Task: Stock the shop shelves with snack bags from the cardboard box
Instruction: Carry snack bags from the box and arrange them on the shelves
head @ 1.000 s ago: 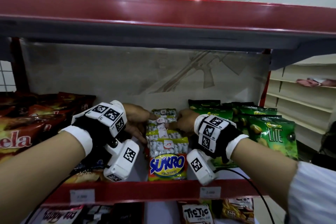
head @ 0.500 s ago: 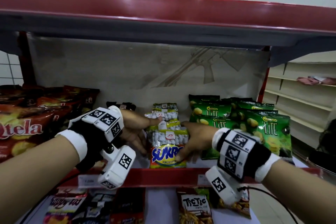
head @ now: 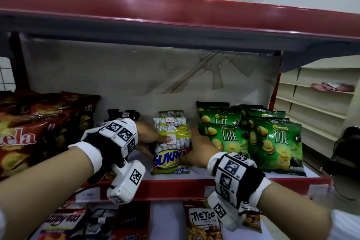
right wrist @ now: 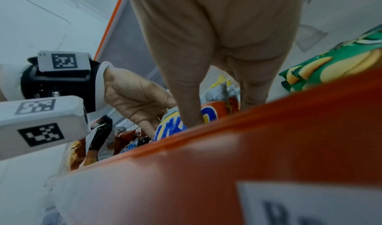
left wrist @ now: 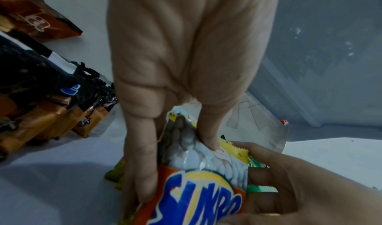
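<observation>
A row of Sukro peanut bags stands mid-shelf; the front Sukro bag [head: 171, 160] is clear on top with a red, blue and yellow label. My left hand [head: 158, 146] holds its left side, thumb pressed on the upper front. My right hand [head: 192, 152] grips its right side. The left wrist view shows my left hand [left wrist: 175, 168] pinching the bag [left wrist: 198, 196], and the right hand [left wrist: 289, 187] curled round the other edge. From the right wrist, my right hand [right wrist: 221, 111] has its thumb on the label [right wrist: 169, 127]. No cardboard box is in view.
Green Chitato Lite bags [head: 253, 138] stand close on the right, red Qtela bags [head: 29, 132] on the left, small black bags [head: 122, 113] behind my left hand. The red shelf lip [head: 175, 187] runs below my wrists, another shelf [head: 175, 15] overhead. Tic Tic bags [head: 202, 220] lie on the lower shelf.
Both hands have come down from the top of the Sukro row to the sides of the front bag. The right hand has dropped lowest, its wrist now at the shelf lip.
</observation>
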{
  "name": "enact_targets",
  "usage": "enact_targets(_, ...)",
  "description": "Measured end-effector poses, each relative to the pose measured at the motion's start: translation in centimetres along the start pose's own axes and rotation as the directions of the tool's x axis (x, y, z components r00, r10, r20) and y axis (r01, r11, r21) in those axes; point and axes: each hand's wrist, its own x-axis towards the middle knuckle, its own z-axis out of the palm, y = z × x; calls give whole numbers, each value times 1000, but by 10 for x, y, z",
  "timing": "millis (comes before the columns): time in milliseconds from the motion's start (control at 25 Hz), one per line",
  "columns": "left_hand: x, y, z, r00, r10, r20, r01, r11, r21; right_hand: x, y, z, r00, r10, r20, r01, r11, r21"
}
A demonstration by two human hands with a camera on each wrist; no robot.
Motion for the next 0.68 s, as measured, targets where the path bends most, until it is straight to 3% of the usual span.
enact_targets(400,21,-3,2,982,84,-167,-74,995,62,9,9,11,998,45,-43,-41,996,75)
enact_targets(600,16,5,-4,994,7,-109,4,996,92,7,9,9,998,55,-22,-53,997,54)
enact_targets(680,17,13,-10,977,72,-199,-25,974,225,4,11,9,999,36,-14,-35,996,78)
